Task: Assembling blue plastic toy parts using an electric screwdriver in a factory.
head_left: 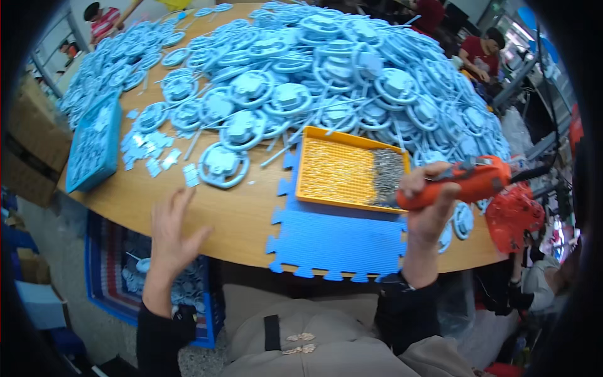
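Observation:
My right hand [426,217] grips an orange electric screwdriver [477,179], its tip end down at the screws in a yellow tray [352,203]. Loose dark screws [387,173] bunch at the tray's right end, while ribbed rows fill the rest. The tray rests on a blue foam mat [336,242]. My left hand [173,235] is open and empty over the table's front edge, fingers spread. Beyond its fingertips lie a light blue ring-shaped plastic part [223,165] and a small pale blue square piece [191,175].
Light blue ring parts [251,88] with thin stems heap over the wooden table [248,204]. A blue basket [112,141] of small pieces stands left. Below the table sits a blue-rimmed crate [212,308] of parts. A red plastic bag [515,213] hangs right. Other people work beyond.

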Action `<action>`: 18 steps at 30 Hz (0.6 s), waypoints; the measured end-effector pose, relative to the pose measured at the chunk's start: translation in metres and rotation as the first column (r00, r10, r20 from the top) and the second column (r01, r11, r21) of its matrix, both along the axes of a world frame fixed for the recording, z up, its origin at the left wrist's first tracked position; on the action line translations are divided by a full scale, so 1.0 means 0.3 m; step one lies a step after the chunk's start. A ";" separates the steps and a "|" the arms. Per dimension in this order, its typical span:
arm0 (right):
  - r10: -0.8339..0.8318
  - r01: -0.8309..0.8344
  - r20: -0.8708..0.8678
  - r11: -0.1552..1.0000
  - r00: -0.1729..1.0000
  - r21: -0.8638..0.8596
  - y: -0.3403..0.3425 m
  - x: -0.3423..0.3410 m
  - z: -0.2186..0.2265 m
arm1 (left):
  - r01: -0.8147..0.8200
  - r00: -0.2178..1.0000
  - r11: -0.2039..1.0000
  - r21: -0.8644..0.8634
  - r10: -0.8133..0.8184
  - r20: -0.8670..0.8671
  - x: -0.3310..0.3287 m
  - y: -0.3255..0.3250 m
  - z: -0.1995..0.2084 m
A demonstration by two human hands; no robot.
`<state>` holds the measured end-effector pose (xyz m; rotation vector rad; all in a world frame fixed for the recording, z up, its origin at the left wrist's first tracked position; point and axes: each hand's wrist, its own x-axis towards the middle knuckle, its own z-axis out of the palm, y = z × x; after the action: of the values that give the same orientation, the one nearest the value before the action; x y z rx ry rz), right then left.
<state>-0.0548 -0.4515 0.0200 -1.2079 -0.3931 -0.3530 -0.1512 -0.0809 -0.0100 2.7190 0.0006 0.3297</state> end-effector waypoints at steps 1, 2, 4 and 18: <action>0.031 -0.033 0.025 0.997 0.999 0.067 0.002 0.024 -0.021 | 0.047 0.994 0.999 0.018 -0.048 0.096 0.092 0.012 -0.034; 0.017 -0.019 0.022 0.998 1.000 0.066 0.006 0.037 -0.028 | 0.087 0.977 0.995 0.041 -0.093 0.190 0.177 0.025 -0.071; -0.002 0.004 -0.018 0.998 1.000 0.070 -0.005 0.052 -0.044 | 0.134 0.972 0.989 0.065 -0.144 0.188 0.325 0.026 -0.128; 0.060 -0.058 -0.025 0.995 0.998 0.085 -0.043 0.086 -0.065 | 0.347 0.937 0.938 -0.011 -0.347 -0.037 0.141 -0.324 0.085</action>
<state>-0.0290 -0.4643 0.0005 -1.1150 -0.3853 -0.2987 -0.1089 -0.1781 0.0155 2.6534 -0.4631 0.1719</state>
